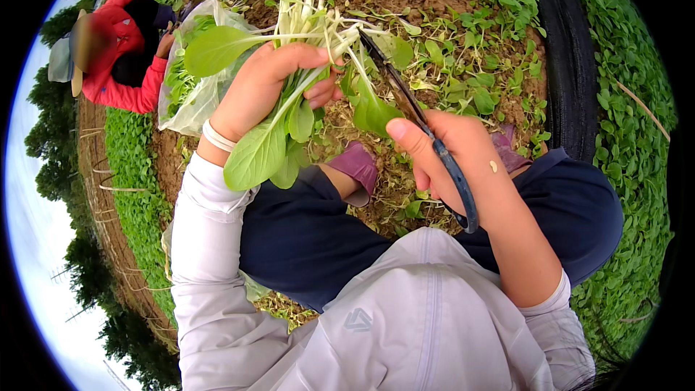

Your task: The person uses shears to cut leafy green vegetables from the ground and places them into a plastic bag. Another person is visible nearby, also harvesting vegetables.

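Note:
My left hand (282, 76) is closed around a bunch of leafy greens (259, 155), its pale cut stems turned away from me and broad leaves hanging toward my lap. In my right hand (450, 146) is a pair of scissors (399, 84) with dark, soiled blades and a blue handle. The blade tips reach the stems at the right side of the bunch; whether they touch a stem is hard to tell. A small pale fleck clings to my right wrist. Just beyond my left hand stands a translucent plastic bag (195, 106) with greens inside.
A person in a red jacket (127, 38) crouches at the upper left beside the bag. Loose leaves and seedlings (472, 60) cover the brown soil. A black plastic strip (567, 54) runs along the right, with a dense bed of greens (632, 92) past it. My purple boots (355, 168) rest below my hands.

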Tool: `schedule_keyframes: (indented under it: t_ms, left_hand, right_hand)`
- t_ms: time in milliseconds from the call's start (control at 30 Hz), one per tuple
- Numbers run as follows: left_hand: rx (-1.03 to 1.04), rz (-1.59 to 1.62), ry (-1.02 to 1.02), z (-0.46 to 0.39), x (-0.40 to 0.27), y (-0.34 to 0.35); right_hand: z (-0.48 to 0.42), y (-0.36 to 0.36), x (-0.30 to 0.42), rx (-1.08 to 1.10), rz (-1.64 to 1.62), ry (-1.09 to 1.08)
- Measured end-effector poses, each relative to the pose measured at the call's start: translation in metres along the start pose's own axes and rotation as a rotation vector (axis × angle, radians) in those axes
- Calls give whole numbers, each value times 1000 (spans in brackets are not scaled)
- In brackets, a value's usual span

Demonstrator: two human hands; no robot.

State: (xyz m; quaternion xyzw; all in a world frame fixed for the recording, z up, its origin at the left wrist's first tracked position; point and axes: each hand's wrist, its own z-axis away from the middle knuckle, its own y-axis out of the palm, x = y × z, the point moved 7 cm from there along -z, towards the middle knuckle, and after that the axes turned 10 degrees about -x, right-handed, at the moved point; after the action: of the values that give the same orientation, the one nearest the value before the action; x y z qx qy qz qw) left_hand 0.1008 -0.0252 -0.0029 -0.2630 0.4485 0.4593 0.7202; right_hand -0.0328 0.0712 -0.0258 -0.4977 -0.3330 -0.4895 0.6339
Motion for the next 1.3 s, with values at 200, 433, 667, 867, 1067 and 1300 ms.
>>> schedule_keyframes:
  t_ms: [200,433,667,867,1067,1300]
  left_hand:
    - [-41,25,7,-3,2,-3]
    - [-70,-38,26,3,-3,4]
    - [-73,51,72,10,-16,-16]
    - [63,-74,159,25,-42,0]
    - [45,-116,270,28,-47,-8]
    - [79,-183,244,17,-37,-11]
  right_hand:
    - [1,-1,1,-10,-120,93]
    - [2,-7,11,1,-113,89]
    - [-6,-44,44,-42,210,-48]
    - [-60,-60,118,-197,-92,-630]
    - [-73,-22,137,9,37,-538]
    - [-77,-23,135,187,79,-600]
